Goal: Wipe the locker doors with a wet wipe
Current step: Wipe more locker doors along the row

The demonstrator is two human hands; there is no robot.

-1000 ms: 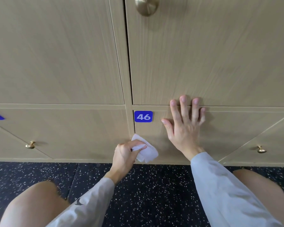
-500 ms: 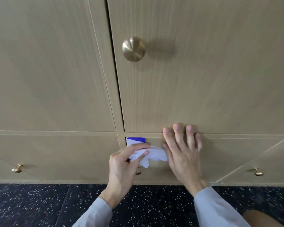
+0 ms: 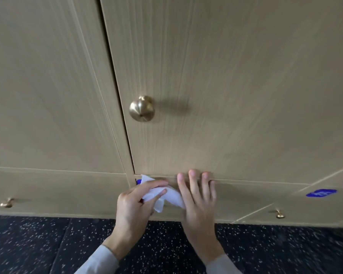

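Pinched in my left hand (image 3: 133, 210), the crumpled white wet wipe (image 3: 167, 196) presses the wood-grain locker door (image 3: 236, 200); my right hand (image 3: 198, 202) lies flat, fingers straight.

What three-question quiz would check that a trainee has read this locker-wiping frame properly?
1. True or false: the left hand holds the wet wipe.
2. How do the right hand fingers lie? A) curled round the large brass knob; B) straight, flat on the lower locker door; C) gripping the wipe.
3. Fill in: the floor is dark and ____.

Key: 1 true; 2 B; 3 speckled.
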